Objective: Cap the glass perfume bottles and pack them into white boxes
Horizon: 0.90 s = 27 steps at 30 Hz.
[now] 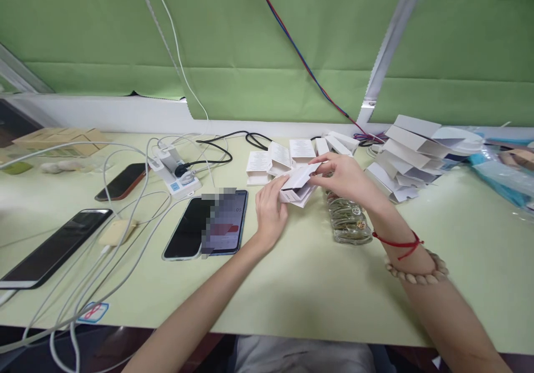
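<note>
Phones (54,249), white cables (41,153), a power strip (183,187) — and, behind them, green blinds (242,39).

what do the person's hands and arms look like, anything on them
The left hand is bare, no glove or sleeve. Behind the right hand, also ungloved, are a thin knotted red cord and a pale beaded bracelet.

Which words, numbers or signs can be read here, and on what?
"05": lit phone; its other text is pixelated or too small.
Sticker: red mark, unclear.
White boxes: print too small to read.
Power strip: blue labels, too small to read.
</note>
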### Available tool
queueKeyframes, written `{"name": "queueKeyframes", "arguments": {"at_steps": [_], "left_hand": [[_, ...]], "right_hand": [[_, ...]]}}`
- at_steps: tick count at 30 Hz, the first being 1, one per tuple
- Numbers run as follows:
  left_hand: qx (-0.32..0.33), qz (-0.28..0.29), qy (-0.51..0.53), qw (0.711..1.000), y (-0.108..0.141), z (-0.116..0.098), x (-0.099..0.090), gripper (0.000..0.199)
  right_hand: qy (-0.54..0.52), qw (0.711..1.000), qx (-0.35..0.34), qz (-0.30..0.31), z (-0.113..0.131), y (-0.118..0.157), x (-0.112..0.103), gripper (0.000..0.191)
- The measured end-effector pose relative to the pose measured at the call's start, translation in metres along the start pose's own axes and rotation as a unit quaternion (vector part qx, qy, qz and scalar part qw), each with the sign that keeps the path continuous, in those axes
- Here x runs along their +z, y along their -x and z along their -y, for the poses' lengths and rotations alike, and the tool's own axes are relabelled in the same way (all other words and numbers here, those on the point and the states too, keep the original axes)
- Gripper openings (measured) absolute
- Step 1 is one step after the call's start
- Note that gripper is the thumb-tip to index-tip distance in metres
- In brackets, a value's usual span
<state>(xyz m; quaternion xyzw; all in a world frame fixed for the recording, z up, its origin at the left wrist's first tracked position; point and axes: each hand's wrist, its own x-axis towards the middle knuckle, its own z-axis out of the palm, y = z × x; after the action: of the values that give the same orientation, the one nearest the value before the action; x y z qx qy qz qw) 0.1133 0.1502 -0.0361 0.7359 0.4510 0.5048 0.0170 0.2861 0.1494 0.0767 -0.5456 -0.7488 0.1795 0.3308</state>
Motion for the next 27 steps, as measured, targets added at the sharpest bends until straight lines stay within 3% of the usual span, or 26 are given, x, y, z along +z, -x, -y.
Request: {"name": "queueKeyframes", "arguments": {"at_steps": [6, 11, 14, 17, 20, 23, 27], "left_hand": [[-0.048, -0.001, 0.01, 0.999, 0.003, 0.008, 0.004, 0.054], [-0.063, -0.023, 0.009, 0.998, 0.0, 0.009, 0.003, 0.052], [-0.059, -0.016, -0.008, 0.998, 0.0, 0.007, 0.003, 0.05], [-0.044, -0.001, -0.026, 0.999, 0.001, 0.005, 0.002, 0.051], [-0.034, 0.002, -0.03, 0.999, 0.001, 0.006, 0.003, 0.052], [-0.032, 0.011, -0.031, 0.999, 0.0, 0.007, 0.003, 0.049], [-0.021, 0.022, -0.04, 0.999, -0.002, 0.008, 0.005, 0.049]], "right_hand": [[-0.024, 0.998, 0.001, -0.056, -0.005, 0.003, -0.02, 0.022], [-0.019, 0.999, 0.031, -0.026, -0.013, 0.002, -0.025, 0.031], [-0.025, 0.997, 0.06, -0.041, -0.013, 0.001, -0.03, 0.032], [-0.009, 0.994, 0.079, -0.069, -0.011, 0.009, -0.049, 0.031], [0.077, 0.986, 0.118, -0.087, -0.012, 0.028, -0.07, 0.031], [0.185, 0.962, 0.191, -0.058, -0.026, 0.053, -0.079, 0.025], [0.281, 0.914, 0.29, 0.044, -0.055, 0.084, -0.071, 0.014]]}}
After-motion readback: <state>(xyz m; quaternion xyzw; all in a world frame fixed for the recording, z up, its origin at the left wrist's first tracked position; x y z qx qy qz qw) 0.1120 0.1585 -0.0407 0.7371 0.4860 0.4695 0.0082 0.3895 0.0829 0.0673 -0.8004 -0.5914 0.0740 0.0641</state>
